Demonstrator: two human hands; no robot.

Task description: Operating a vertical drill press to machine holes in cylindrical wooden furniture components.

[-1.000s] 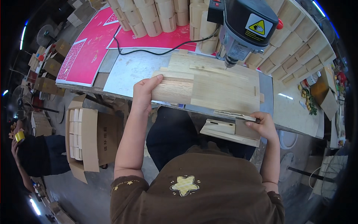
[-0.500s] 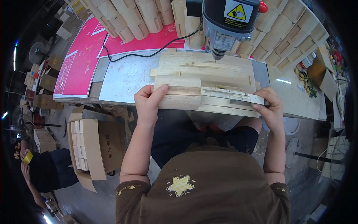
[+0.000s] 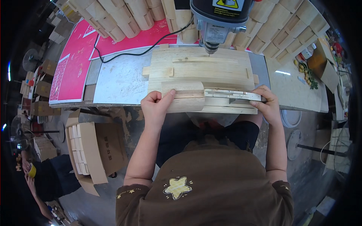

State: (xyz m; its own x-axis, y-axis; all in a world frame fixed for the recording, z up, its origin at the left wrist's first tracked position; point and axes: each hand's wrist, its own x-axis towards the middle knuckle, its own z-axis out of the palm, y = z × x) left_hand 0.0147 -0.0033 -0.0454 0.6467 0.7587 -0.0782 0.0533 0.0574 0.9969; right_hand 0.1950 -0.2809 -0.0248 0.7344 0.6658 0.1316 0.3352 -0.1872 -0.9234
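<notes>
My left hand (image 3: 155, 109) is closed round the left end of a pale wooden block (image 3: 184, 101) with a rounded face and a groove along it, thumb on top. From the block's right side a narrow, light-coloured wooden strip (image 3: 230, 95) runs to the right. My right hand (image 3: 268, 104) pinches the strip's far end between thumb and fingers. Both pieces are held level at the bench's near edge, in front of a flat wooden board (image 3: 205, 73) with small cleats on it. Above the board hangs a drill press (image 3: 217, 32), its thin bit pointing down.
Rows of stacked rounded wooden pieces (image 3: 279, 32) stand behind the drill. A black cable (image 3: 141, 52) crosses pink sheets (image 3: 75, 62) on the bench. At lower left, a cardboard box (image 3: 96, 150) holds wooden pieces, with another person (image 3: 56, 177) beyond it.
My hands have drawn the block and strip slightly toward me, baring more of the board and a small cleat on its left. The whole view has also shifted a little.
</notes>
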